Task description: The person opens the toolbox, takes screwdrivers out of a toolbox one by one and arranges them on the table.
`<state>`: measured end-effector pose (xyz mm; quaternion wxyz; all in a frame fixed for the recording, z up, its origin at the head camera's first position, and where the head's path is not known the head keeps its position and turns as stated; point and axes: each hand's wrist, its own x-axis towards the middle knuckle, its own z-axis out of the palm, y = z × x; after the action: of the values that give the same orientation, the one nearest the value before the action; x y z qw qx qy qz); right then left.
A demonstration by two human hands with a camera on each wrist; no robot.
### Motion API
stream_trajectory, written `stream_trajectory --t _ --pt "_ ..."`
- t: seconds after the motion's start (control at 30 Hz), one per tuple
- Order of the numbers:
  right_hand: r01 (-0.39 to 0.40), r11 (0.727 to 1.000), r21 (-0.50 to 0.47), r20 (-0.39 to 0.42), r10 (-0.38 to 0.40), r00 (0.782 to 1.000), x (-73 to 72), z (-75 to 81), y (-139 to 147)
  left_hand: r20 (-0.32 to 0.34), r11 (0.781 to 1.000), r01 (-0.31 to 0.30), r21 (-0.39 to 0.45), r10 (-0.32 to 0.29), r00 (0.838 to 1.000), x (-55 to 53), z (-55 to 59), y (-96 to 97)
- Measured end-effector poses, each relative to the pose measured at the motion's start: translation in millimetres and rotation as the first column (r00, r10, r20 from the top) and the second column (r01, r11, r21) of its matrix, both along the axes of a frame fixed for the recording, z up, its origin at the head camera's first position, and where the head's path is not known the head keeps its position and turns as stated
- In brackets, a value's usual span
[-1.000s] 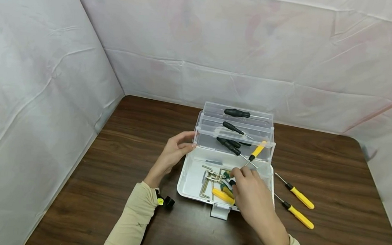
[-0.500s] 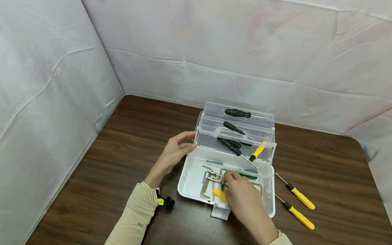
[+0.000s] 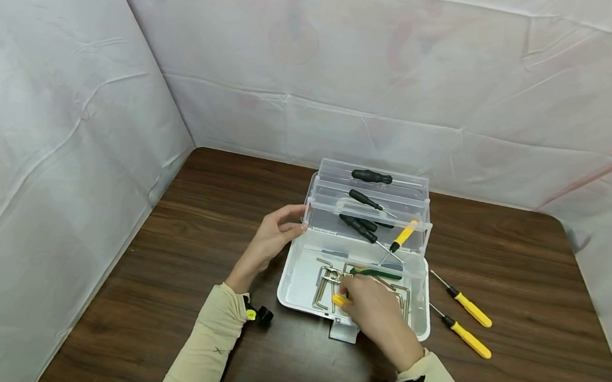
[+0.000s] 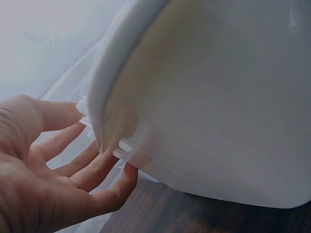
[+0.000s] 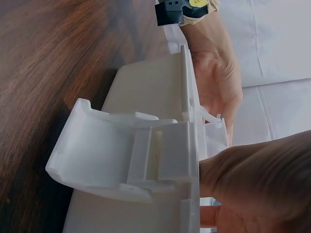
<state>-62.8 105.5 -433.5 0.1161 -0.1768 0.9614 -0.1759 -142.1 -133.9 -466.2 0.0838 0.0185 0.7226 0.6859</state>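
Observation:
My left hand (image 3: 274,237) holds the left side of the clear tiered trays (image 3: 322,220), thumb and fingers round their edge. In the left wrist view the fingers curl at the white toolbox's (image 4: 218,121) hinge corner. My right hand (image 3: 377,312) reaches into the open toolbox, fingers curled down at the pliers (image 3: 333,275), whose metal jaws show left of the fingertips. A yellow handle (image 3: 339,300) sticks out beneath the fingers. Behind lies a green handle (image 3: 383,274). In the right wrist view the right hand (image 5: 257,179) passes over the front rim, its fingertips hidden.
Bent hex keys (image 3: 321,289) lie in the box. Black screwdrivers (image 3: 371,176) and a yellow one (image 3: 403,235) rest in the trays. Two yellow screwdrivers (image 3: 472,308) lie on the wooden table (image 3: 217,201) at right. The front latch (image 5: 112,145) hangs open. White cloth (image 3: 350,55) surrounds the table.
My right hand has moved left and toward the front of the box, uncovering the green handle and hex keys on the right. My left hand has stayed put.

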Motion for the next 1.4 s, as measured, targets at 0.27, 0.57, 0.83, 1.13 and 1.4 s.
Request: stream_trajectory --t 0.27,0.57,0.83,1.13,1.4 --pt "-0.001 1.0 0.016 0.019 0.001 1.0 -1.9 0.9 -5 -0.003 1.0 0.002 -0.014 -0.003 1.0 0.9 -0.3 -0.9" --pt "-0.016 1.0 0.011 0.014 0.016 1.0 -3.8 -1.3 -12 -0.005 1.0 -0.005 -0.012 0.005 1.0 0.6 -0.5 -1.9" --pt "-0.051 0.999 0.013 0.02 0.051 0.998 -6.9 -2.0 -13 -0.004 1.0 0.0 -0.011 0.0 1.0 -0.7 -0.6 -1.6" --pt "-0.074 0.997 0.003 0.031 0.074 0.997 -8.0 -2.4 -10 0.004 1.0 -0.004 -0.009 0.004 1.0 -0.3 0.1 -1.0" --pt "-0.063 0.998 0.001 0.096 0.062 0.993 -8.4 -0.7 -9 0.013 1.0 -0.003 -0.013 0.003 1.0 -1.0 -1.5 -0.7"
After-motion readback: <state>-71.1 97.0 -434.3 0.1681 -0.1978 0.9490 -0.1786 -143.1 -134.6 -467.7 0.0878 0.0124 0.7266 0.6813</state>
